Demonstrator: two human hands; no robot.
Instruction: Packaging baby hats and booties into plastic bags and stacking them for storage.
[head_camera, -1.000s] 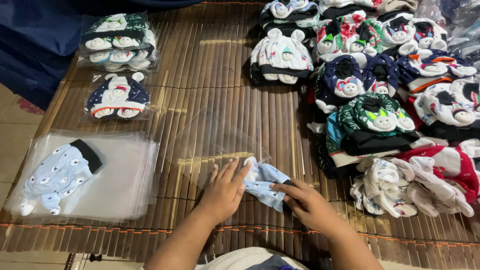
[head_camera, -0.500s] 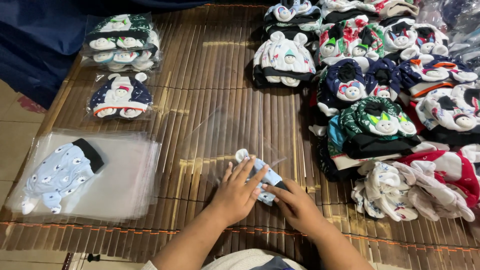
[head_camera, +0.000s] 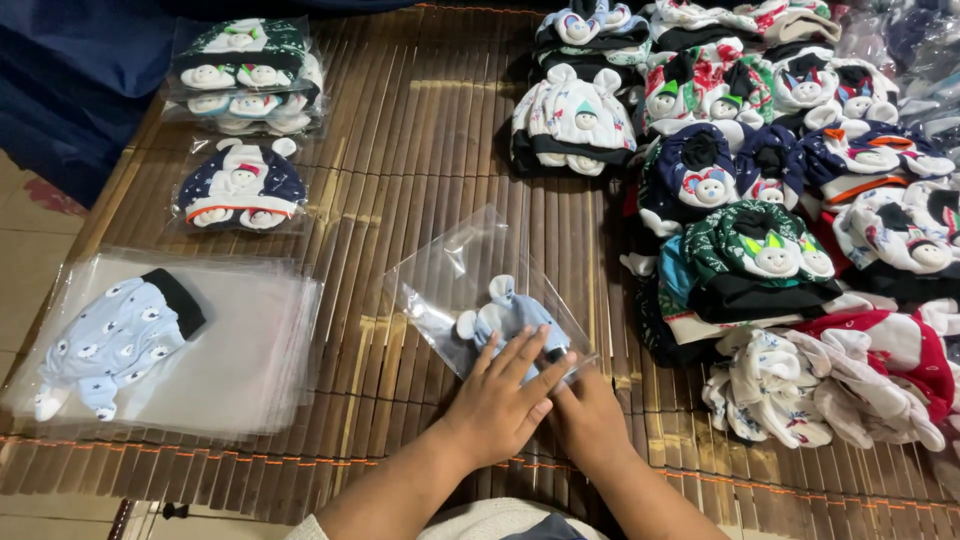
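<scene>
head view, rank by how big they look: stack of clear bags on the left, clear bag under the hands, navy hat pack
1. stack of clear bags
2. clear bag under the hands
3. navy hat pack, though it lies farther off, so 2 and 3 are unsure.
</scene>
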